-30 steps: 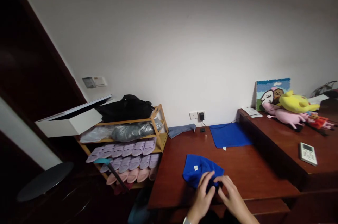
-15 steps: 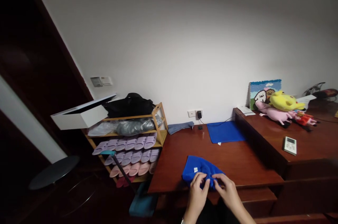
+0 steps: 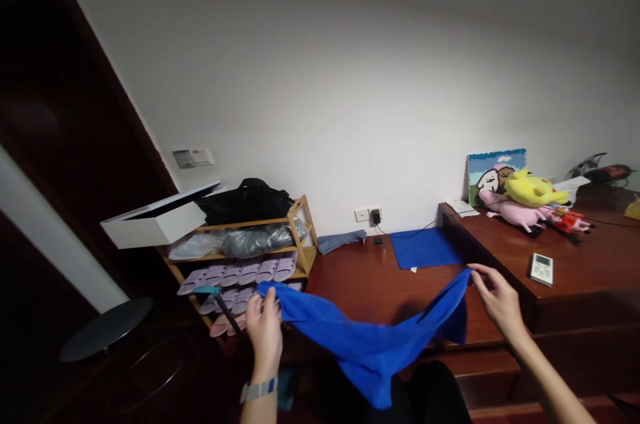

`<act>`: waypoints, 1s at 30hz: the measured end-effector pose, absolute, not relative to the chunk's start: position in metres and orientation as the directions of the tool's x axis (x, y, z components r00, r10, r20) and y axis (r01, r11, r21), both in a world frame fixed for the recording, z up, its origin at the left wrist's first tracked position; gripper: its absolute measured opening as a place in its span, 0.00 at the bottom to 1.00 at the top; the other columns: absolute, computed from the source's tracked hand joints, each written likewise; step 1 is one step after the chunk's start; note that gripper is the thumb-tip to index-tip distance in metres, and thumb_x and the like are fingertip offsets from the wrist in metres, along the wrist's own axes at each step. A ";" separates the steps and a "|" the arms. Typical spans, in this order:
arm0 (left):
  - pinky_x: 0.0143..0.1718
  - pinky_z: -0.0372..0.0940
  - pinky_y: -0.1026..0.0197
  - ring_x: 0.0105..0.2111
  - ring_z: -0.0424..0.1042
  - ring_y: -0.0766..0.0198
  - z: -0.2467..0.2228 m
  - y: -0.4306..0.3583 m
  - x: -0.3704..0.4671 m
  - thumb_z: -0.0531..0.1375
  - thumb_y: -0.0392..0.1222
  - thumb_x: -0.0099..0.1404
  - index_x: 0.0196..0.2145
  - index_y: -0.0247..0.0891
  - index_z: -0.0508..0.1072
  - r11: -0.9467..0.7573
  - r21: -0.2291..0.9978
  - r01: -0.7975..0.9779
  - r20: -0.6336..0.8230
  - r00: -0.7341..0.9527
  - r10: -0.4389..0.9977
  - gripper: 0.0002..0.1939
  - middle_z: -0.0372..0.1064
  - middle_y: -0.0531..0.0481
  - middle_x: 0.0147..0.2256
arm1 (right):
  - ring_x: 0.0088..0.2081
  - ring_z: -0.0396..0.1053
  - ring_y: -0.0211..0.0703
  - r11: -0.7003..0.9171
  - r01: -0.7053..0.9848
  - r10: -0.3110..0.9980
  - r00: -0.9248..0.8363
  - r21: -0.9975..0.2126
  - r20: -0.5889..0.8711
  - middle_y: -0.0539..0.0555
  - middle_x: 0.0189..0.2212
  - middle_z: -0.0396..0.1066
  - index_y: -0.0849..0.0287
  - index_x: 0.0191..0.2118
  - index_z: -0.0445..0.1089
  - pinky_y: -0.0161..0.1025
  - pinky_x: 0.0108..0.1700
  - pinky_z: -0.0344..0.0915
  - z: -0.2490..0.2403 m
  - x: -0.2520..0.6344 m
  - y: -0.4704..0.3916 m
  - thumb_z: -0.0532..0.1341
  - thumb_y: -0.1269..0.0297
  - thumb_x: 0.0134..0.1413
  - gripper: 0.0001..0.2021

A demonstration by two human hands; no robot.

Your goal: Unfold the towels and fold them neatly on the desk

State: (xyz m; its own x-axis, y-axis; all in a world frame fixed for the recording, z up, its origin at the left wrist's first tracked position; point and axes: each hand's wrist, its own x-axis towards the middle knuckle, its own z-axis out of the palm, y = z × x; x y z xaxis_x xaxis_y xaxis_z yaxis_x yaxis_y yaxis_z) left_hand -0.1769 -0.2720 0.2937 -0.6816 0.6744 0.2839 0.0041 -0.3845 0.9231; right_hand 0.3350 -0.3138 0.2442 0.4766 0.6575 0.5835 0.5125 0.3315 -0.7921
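A blue cloth [image 3: 360, 337] hangs stretched between my two hands, sagging in the middle with a fold dangling low near my dark-clothed legs. My left hand [image 3: 265, 321], with a band on its wrist, pinches the cloth's left end in front of the shoe rack. At the other end, my right hand [image 3: 495, 294] grips a corner between thumb and fingers above the table's right side. Behind it, a second blue cloth [image 3: 425, 249] lies flat on the brown wooden table [image 3: 345, 277] by the wall.
A wooden shoe rack [image 3: 307, 237] with several slippers, a black bag [image 3: 245, 201] and a white box [image 3: 155, 227] stands left. A higher wooden surface at right bears plush toys [image 3: 535, 189] and a small white device [image 3: 542, 269]. A round stool [image 3: 107, 329] is at far left.
My hands have moved far apart, left hand leftward and right hand rightward and up. The bunched cloth has been lifted off the table and spread out between them.
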 end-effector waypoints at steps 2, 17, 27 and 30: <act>0.23 0.66 0.66 0.22 0.69 0.68 0.297 -0.275 -0.200 0.71 0.59 0.53 0.34 0.42 0.67 -0.406 0.913 -0.031 0.263 -0.716 0.646 0.23 0.67 0.61 0.26 | 0.32 0.77 0.46 0.291 0.551 0.629 0.506 -0.782 0.590 0.56 0.35 0.81 0.55 0.45 0.79 0.42 0.38 0.74 0.252 0.358 -0.320 0.60 0.34 0.58 0.28; 0.22 0.70 0.61 0.20 0.73 0.62 0.305 -0.281 -0.229 0.73 0.58 0.48 0.41 0.42 0.69 -0.323 0.941 0.102 0.298 -0.700 0.648 0.29 0.71 0.59 0.23 | 0.41 0.79 0.54 0.117 0.725 0.599 0.494 -0.679 0.630 0.57 0.40 0.82 0.50 0.39 0.79 0.46 0.45 0.74 0.283 0.410 -0.356 0.55 0.26 0.55 0.32; 0.22 0.68 0.62 0.20 0.70 0.63 0.317 -0.312 -0.235 0.73 0.68 0.49 0.43 0.39 0.77 -0.317 0.929 0.189 0.366 -0.584 0.725 0.34 0.70 0.57 0.22 | 0.33 0.78 0.56 -0.018 0.681 0.527 0.629 -0.732 0.572 0.56 0.37 0.82 0.48 0.39 0.80 0.47 0.35 0.70 0.284 0.440 -0.389 0.57 0.24 0.49 0.32; 0.16 0.59 0.63 0.14 0.61 0.65 0.299 -0.292 -0.244 0.72 0.72 0.46 0.37 0.40 0.76 -0.193 0.950 0.245 0.299 -0.540 0.787 0.35 0.61 0.61 0.15 | 0.24 0.76 0.52 -0.037 0.580 0.614 0.655 -0.813 0.440 0.56 0.30 0.82 0.49 0.37 0.81 0.44 0.25 0.67 0.264 0.449 -0.369 0.63 0.26 0.43 0.31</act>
